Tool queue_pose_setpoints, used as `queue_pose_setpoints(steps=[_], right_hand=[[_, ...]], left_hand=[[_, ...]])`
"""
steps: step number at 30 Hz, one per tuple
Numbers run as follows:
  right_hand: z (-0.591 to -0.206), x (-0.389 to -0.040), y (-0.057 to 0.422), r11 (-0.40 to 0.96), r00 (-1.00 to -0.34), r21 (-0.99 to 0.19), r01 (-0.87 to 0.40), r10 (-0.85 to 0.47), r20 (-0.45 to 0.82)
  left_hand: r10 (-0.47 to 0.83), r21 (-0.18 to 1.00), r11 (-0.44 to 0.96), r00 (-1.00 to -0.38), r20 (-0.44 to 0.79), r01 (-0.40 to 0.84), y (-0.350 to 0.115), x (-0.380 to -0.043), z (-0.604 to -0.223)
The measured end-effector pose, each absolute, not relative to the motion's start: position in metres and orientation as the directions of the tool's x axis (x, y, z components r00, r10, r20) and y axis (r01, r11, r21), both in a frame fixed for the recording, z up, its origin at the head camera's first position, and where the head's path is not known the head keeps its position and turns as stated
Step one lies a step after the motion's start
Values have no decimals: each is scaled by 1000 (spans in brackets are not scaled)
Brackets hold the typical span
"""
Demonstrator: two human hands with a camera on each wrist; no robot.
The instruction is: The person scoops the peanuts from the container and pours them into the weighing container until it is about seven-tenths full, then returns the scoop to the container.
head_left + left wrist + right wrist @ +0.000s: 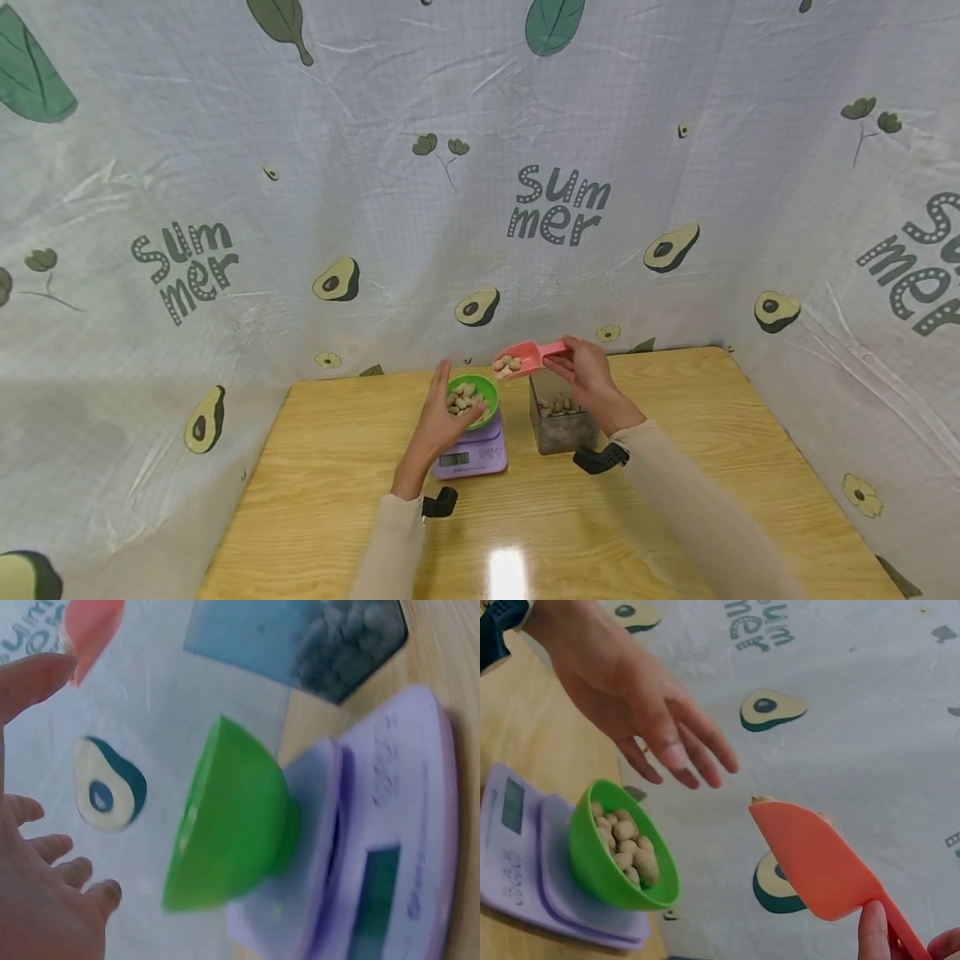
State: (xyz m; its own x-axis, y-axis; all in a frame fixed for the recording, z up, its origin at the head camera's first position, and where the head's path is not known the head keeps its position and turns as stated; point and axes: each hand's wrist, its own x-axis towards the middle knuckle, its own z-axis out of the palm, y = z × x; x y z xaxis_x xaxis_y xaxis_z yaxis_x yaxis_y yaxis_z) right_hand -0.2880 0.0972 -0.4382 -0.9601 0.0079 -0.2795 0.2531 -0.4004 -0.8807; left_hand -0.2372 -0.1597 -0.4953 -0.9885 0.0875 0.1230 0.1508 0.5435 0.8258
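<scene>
Near edge first: wooden tabletop (337,467), then purple scale (471,467); its display is too small to read. Green bowl (491,388) sits on the scale plate, peanuts (626,844) inside.

Left hand (439,418) beside the bowl, fingers spread wide, holding nothing. Just right of the scale, see-through container (551,446) with more peanuts in its base. Above and beyond it, right hand (591,375) grips the handle of a pink scoop (531,357), which carries a small load of peanuts near its lip. Farthest: hanging cloth (375,208) printed with avocados.

Step in hand, as I judge it: carrying a scoopful from container to bowl for weighing; this load not yet tipped. Next move likely calls for bringing the lip over the bowl and tilting gently, left hand kept off the rim so it adds no weight. Risk: peanuts rolling wide.

Views compared. Head view shows the scoop's load plainly, and the left hand seems to cup the bowl. Both wrist views show a gap between that hand and the bowl. Left wrist alone gives the bowl's outer wall down to its foot. Right wrist shows mostly the scoop's underside, a few peanuts peeking over its edge.
</scene>
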Motion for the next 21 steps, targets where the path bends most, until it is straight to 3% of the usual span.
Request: queue_pose_setpoints(steps=[12,17,21], right_hand=[[-456,-303,62,-274,-954,-920,279,28,-297],[-464,-308,51,-146,-961,-957,251,78,-264],[-468,-311,41,1,-983,-987,161,94,-160]], left_hand=[[67,803,593,-998,21,57,-180,-244,-525],[62,797,604,-998,-15,25,-183,-246,-535],[66,800,599,-997,-31,15,-184,-245,-535]])
